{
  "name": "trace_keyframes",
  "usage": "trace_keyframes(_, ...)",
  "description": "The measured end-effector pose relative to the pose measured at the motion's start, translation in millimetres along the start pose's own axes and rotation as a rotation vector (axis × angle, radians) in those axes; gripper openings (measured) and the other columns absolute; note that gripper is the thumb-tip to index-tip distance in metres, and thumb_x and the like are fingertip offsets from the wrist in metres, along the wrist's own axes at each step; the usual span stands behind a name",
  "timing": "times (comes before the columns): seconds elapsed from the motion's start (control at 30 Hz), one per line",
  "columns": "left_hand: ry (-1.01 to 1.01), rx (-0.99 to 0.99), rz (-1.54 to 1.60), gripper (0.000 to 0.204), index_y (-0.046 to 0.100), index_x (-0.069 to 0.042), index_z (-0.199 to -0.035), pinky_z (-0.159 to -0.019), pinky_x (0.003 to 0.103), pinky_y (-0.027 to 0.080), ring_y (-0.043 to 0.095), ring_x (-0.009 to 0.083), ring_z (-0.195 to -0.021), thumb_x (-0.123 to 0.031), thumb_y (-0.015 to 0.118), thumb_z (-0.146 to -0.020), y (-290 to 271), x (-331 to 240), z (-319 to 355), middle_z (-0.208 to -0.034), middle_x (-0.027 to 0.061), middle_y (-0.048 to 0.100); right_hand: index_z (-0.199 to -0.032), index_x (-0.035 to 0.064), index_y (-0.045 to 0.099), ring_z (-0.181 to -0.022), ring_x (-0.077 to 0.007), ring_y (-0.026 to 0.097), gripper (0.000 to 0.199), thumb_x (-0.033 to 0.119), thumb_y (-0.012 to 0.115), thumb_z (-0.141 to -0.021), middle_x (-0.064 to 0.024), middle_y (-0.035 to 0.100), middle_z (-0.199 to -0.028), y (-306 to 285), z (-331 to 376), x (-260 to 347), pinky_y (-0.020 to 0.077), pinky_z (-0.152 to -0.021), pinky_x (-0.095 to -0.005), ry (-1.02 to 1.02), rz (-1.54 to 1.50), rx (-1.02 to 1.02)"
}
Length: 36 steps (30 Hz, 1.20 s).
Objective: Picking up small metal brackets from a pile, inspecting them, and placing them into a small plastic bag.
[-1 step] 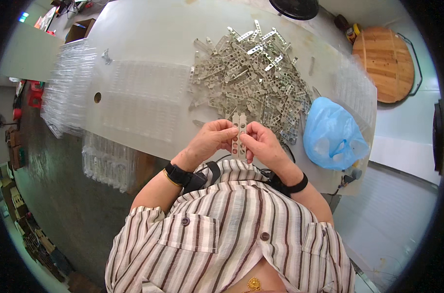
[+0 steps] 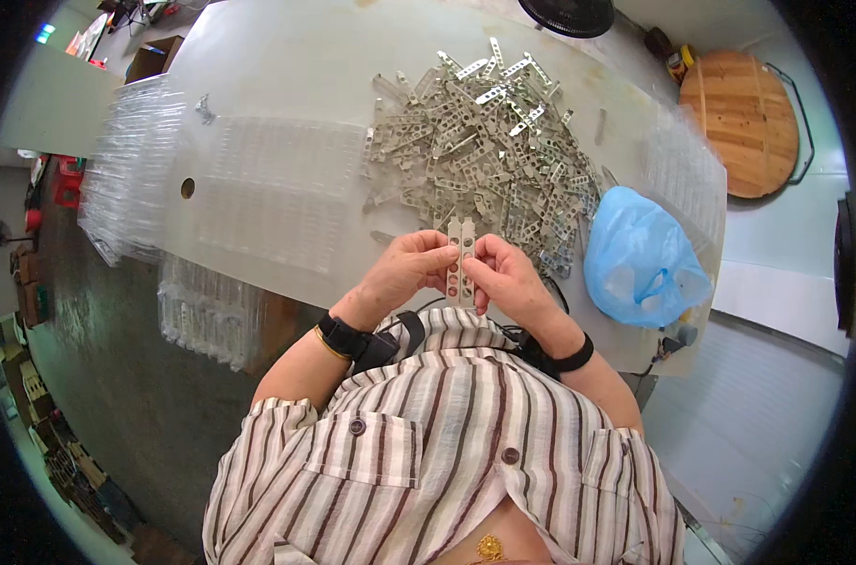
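Note:
Two flat metal strips with rows of round holes stand side by side before my chest, their long edges touching or nearly so. My left hand (image 2: pixel 411 267) pinches the left perforated metal strip (image 2: pixel 453 276) between thumb and fingers. The right perforated metal strip (image 2: pixel 467 293) is gripped the same way by my right hand (image 2: pixel 509 280). Both strips point away from me, their notched ends at the far side. Fingertips behind the strips are partly hidden. Just beyond my hands lies a big loose pile of similar perforated metal strips (image 2: pixel 484 151) on the pale table (image 2: pixel 287 56).
A blue plastic bag (image 2: pixel 644 259) sits right of the pile. Clear plastic trays (image 2: pixel 277 188) lie on the table's left, with stacked clear trays (image 2: pixel 131 165) at its left edge. More clear trays (image 2: pixel 211 315) stand lower, beside the table. A round wooden board (image 2: pixel 743 122) is at far right.

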<state>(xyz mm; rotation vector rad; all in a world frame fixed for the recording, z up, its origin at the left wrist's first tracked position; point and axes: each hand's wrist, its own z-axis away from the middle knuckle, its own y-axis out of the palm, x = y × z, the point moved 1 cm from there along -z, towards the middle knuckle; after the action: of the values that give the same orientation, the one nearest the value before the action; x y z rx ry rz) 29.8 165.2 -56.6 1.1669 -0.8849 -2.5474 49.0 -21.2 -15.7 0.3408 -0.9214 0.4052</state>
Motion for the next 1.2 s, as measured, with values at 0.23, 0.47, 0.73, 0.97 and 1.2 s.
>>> trace_keyframes(0.23,-0.021,-0.004,0.034,0.016,0.061,-0.003,-0.099,-0.068,0.029,0.054,0.063,0.0131,-0.073,-0.019,0.06,-0.097,9,6,-9,-0.085,0.0041,0.064,-0.093,0.0027,0.05,-0.048,-0.0095,0.056,0.014,0.016,0.055,-0.096,-0.0012,0.055,-0.068,-12,4,-3,0.0445,-0.043,-0.0248,-0.004,-0.013,-0.013)
trace_keyframes(0.47,0.054,0.039,0.156,0.016,0.066,-0.001,-0.102,-0.084,0.03,0.052,0.065,0.015,-0.09,-0.016,0.062,-0.096,15,9,-18,-0.098,0.0067,0.069,-0.096,0.0006,0.054,-0.05,-0.0097,0.058,0.012,0.013,0.053,-0.096,-0.002,0.057,-0.068,-24,-1,-19,0.0469,-0.044,-0.025,-0.009,0.021,-0.035)
trace_keyframes(0.73,0.039,-0.034,0.089,0.02,0.069,0.0,-0.102,-0.083,0.028,0.05,0.063,0.0126,-0.091,-0.018,0.064,-0.095,22,5,-21,-0.098,0.0045,0.069,-0.105,-0.001,0.058,-0.066,-0.0099,0.062,0.018,0.014,0.05,-0.099,-0.0048,0.065,-0.087,-17,-3,-19,0.0516,-0.058,-0.0248,-0.006,-0.021,-0.135)
trace_keyframes(0.97,0.084,-0.047,-0.103,0.02,0.07,-0.001,-0.101,-0.071,0.022,0.046,0.061,0.009,-0.084,-0.019,0.066,-0.093,5,3,-17,-0.089,0.0007,0.068,-0.107,-0.0022,0.054,-0.068,-0.0083,0.062,0.019,0.012,0.059,-0.095,-0.0034,0.065,-0.081,-9,-9,-12,0.0492,-0.058,-0.0235,-0.015,-0.024,-0.054)
trace_keyframes(1.2,0.13,0.005,-0.059,0.036,0.052,-0.003,-0.124,-0.083,0.029,0.052,0.065,0.0135,-0.09,-0.005,0.065,-0.091,-19,0,-12,-0.1,0.0051,0.067,-0.107,-0.0024,0.054,-0.069,-0.0064,0.061,0.02,0.008,0.064,-0.092,-0.0025,0.065,-0.08,3,-18,-7,0.0484,-0.06,-0.0213,-0.092,-0.026,-0.092)
